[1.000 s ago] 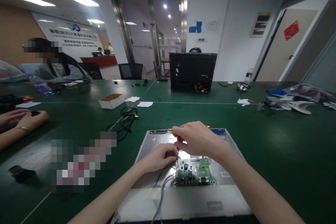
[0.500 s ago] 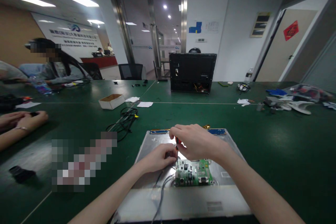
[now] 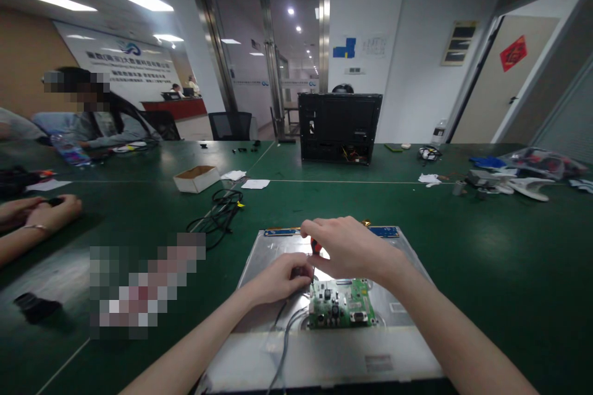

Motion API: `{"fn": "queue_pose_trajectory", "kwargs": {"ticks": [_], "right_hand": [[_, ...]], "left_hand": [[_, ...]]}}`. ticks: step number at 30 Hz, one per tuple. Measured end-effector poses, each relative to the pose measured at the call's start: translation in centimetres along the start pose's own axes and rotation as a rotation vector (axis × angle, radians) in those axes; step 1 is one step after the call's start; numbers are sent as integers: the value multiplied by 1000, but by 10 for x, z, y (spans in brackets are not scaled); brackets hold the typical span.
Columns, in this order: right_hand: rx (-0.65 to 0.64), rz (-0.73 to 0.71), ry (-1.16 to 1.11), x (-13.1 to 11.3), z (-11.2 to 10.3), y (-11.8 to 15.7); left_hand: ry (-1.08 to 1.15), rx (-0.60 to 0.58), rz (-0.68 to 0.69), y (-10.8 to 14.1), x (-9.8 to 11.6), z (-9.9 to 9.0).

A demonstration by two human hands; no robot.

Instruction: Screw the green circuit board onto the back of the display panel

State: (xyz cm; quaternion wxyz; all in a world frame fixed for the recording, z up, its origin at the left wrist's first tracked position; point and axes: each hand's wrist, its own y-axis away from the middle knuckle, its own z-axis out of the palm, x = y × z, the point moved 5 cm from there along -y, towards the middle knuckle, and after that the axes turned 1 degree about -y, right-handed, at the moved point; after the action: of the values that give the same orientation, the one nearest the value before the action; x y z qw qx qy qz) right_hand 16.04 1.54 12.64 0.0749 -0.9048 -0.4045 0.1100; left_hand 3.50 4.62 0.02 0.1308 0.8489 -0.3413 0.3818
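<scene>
A red and black screwdriver (image 3: 315, 247) stands upright in my right hand (image 3: 349, 250), whose fingers are closed round the top of its handle. Its tip points down at the upper left corner of a green circuit board (image 3: 343, 305). My left hand (image 3: 282, 276) is beside the shaft, thumb and fingers pinched together at that corner; what they grip is hidden. The board lies on the silvery back of a display panel (image 3: 407, 308), with a blue strip board (image 3: 383, 232) along the panel's far edge. Dark wires (image 3: 283, 345) run from the board's left side towards me.
Black cables (image 3: 217, 213) and an open white box (image 3: 197, 180) lie to the left. A black monitor housing (image 3: 340, 129) stands across the green table (image 3: 486, 271). At the left, a co-worker's hands (image 3: 50, 213) hold something dark. Bags and scraps (image 3: 509, 179) are at the far right.
My right hand has shifted its fingers slightly on the screwdriver, showing more of the red handle. My left hand stays at the board's corner.
</scene>
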Motion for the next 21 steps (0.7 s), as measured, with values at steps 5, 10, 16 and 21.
{"fn": "queue_pose_trajectory", "kwargs": {"ticks": [5, 10, 16, 21], "right_hand": [[7, -63, -48, -3, -1, 3], [-12, -29, -42, -1, 1, 0], [5, 28, 33, 1, -3, -1], [-6, 56, 85, 2, -3, -2]], "left_hand": [[2, -8, 23, 0, -2, 1], [-7, -7, 19, 0, -4, 2], [-15, 1, 8, 1, -1, 0], [-6, 0, 11, 1, 2, -1]]}}
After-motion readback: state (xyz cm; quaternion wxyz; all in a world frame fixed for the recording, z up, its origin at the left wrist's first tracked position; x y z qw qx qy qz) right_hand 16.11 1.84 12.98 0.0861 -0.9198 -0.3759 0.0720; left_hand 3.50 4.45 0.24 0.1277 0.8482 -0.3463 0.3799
